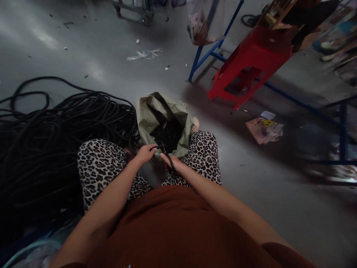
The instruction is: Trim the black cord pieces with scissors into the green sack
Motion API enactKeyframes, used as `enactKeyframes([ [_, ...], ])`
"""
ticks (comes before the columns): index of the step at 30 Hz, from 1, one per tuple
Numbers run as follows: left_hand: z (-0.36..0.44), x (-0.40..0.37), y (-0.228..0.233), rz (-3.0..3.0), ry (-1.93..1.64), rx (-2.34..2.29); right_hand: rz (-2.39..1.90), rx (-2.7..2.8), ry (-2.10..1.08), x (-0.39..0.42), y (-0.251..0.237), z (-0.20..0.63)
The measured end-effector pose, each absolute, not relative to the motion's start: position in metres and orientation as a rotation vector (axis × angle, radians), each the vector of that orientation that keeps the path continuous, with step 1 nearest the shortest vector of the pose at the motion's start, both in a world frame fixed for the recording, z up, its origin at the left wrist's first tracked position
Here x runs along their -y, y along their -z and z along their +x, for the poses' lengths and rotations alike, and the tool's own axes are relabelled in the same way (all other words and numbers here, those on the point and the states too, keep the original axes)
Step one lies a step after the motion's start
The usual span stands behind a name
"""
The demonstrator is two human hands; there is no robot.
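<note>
Between my knees stands an open woven sack (143, 130), with small black pieces (167, 136) inside. Over its near rim, my left hand (145, 154) pinches the end of a black rubber cord (156, 147). My right hand (170, 163) is closed round the black handles of a pair of scissors (169, 160). The scissor blades point up at the cord's end, close to my left fingertips. Whether the blades touch the cord I cannot make out. A big heap of the same looking black cord (92, 115) lies on the floor to my left.
A red plastic stool (256, 56) and a blue metal frame (200, 61) stand ahead to the right. A plastic bag (206, 26) hangs by the frame. Printed plastic packaging (263, 130) and white scraps (143, 55) lie on the grey floor. A pale-rimmed tub (33, 247) is at lower left.
</note>
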State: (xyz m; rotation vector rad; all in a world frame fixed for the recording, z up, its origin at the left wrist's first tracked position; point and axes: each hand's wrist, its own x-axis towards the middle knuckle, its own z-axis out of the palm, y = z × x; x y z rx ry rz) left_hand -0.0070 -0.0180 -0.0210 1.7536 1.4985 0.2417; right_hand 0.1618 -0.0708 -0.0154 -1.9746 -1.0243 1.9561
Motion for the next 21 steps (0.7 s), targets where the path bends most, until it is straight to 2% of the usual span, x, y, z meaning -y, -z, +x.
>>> enactKeyframes([
  [21, -0.0069, 0.0190, 0.0198, 1.840, -0.181, -1.444, -2.003, 1.048, -1.944, 0.0725, 0.0167, 0.1642],
])
